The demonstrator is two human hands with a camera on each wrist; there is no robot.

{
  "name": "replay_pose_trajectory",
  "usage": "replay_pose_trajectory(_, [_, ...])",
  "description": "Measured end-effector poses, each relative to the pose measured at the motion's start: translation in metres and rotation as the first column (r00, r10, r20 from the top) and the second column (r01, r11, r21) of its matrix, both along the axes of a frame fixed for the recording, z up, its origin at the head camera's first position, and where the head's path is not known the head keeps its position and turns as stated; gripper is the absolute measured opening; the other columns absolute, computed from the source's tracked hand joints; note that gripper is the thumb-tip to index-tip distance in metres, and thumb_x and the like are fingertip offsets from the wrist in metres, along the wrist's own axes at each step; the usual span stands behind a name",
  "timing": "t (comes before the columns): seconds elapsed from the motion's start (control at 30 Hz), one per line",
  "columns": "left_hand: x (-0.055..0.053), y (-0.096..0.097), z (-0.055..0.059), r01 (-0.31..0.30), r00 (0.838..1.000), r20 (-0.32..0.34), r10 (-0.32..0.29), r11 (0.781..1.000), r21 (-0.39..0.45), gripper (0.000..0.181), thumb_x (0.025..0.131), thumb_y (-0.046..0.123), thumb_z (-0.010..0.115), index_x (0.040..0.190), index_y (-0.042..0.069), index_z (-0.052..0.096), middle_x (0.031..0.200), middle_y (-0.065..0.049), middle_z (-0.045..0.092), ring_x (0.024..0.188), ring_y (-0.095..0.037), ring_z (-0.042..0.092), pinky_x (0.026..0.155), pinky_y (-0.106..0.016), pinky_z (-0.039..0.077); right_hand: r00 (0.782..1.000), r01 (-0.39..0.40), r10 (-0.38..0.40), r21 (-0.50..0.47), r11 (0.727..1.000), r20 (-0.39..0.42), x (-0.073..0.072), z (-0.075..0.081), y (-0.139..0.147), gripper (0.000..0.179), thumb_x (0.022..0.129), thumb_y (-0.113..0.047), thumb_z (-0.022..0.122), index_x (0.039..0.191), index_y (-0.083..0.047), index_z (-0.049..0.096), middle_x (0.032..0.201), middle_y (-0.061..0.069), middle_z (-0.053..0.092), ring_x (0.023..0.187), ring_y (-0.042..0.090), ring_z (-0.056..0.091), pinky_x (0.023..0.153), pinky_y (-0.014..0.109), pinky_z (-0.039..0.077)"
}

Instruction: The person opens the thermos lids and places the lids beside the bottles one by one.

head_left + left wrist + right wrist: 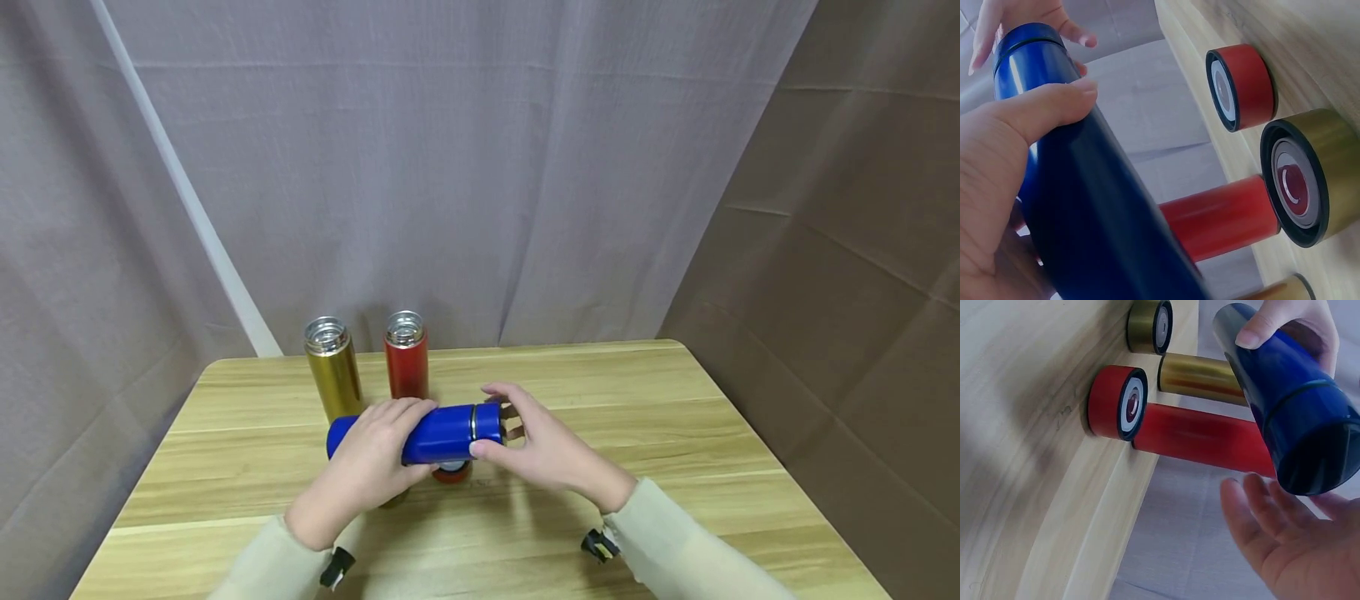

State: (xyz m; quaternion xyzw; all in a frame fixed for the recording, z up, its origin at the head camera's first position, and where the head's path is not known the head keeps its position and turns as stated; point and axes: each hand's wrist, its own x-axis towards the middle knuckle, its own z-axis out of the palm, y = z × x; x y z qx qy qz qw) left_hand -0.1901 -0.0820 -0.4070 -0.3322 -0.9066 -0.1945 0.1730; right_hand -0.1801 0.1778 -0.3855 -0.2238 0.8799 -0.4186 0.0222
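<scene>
A blue thermos flask (442,433) lies sideways in the air above the table, its capped end pointing right. My left hand (382,442) grips it round the body, thumb along the near side. Around the blue cap (1322,444) my right hand (540,442) is spread, fingers loosely bent; in the right wrist view they look apart from it. Behind stand a gold flask (337,375) and a red flask (407,367), both uncapped. On the table under the blue flask sit a red cap (1244,87) and a gold cap (1335,175), inner sides up.
The wooden table (637,400) reaches back to a grey curtain (450,183). A brown cloth (847,292) hangs at the right. Each cuff carries a small black piece, one of them a wrist mount (600,544) at the right.
</scene>
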Motion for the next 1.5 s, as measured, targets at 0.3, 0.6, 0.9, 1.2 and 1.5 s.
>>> replay_pose_trajectory(0.3, [0.001, 0.0004, 0.0018, 0.012, 0.997, -0.074, -0.013, 1.0, -0.018, 0.074, 0.072, 0.035, 0.085, 0.135, 0.017, 0.051, 0.127, -0.003, 0.058, 0.118, -0.023, 0.052, 0.103, -0.046, 0.037, 0.998, 0.015, -0.017, 0.03, 0.999, 0.063, -0.0053, -0.0008, 0.0023, 0.054, 0.088, -0.051, 0.064, 0.129, -0.018, 0.052, 0.103, 0.002, 0.062, 0.086, 0.017, 0.06, 0.069, 0.033, 0.053])
replay_pose_trajectory(0.6, [0.0008, 0.0007, 0.002, 0.016, 0.994, -0.11, -0.022, 0.999, -0.049, 0.072, 0.074, 0.037, 0.084, 0.135, 0.018, 0.052, 0.128, -0.001, 0.058, 0.117, -0.022, 0.052, 0.104, -0.044, 0.037, 0.997, -0.024, 0.021, 0.043, 0.999, 0.073, -0.0055, -0.0016, 0.0038, 0.048, 0.087, -0.051, 0.066, 0.12, -0.019, 0.057, 0.096, -0.003, 0.063, 0.083, 0.015, 0.061, 0.067, 0.032, 0.054])
replay_pose_trajectory(0.9, [-0.0004, 0.0009, 0.0018, 0.016, 0.993, -0.117, -0.024, 0.998, -0.066, 0.07, 0.075, 0.038, 0.083, 0.135, 0.017, 0.053, 0.127, -0.001, 0.058, 0.116, -0.022, 0.052, 0.104, -0.043, 0.037, 0.997, -0.045, 0.043, 0.026, 0.999, 0.065, -0.0051, -0.0004, 0.0037, 0.048, 0.085, -0.049, 0.07, 0.119, -0.016, 0.057, 0.094, -0.002, 0.063, 0.084, 0.015, 0.061, 0.07, 0.029, 0.055])
replay_pose_trajectory(1.2, [-0.0012, 0.0009, 0.0011, 0.013, 0.995, -0.095, -0.02, 0.998, -0.069, 0.071, 0.071, 0.034, 0.086, 0.133, 0.016, 0.055, 0.126, -0.002, 0.06, 0.114, -0.023, 0.053, 0.102, -0.044, 0.038, 0.993, -0.099, 0.095, 0.052, 0.994, 0.062, -0.0025, 0.0012, 0.0035, 0.059, 0.081, -0.047, 0.074, 0.124, -0.013, 0.053, 0.105, 0.0, 0.062, 0.093, 0.015, 0.061, 0.078, 0.028, 0.054])
replay_pose_trajectory(1.5, [0.0005, -0.0016, -0.0018, 0.011, 1.0, 0.015, -0.01, 0.998, -0.054, 0.073, 0.071, 0.038, 0.086, 0.132, 0.014, 0.056, 0.123, -0.001, 0.062, 0.112, -0.022, 0.056, 0.101, -0.044, 0.04, 0.958, -0.089, 0.169, 0.324, 0.942, -0.23, 0.0025, 0.0021, -0.0009, 0.059, 0.08, -0.03, 0.08, 0.127, -0.017, 0.047, 0.121, -0.005, 0.055, 0.11, 0.011, 0.055, 0.094, 0.03, 0.048])
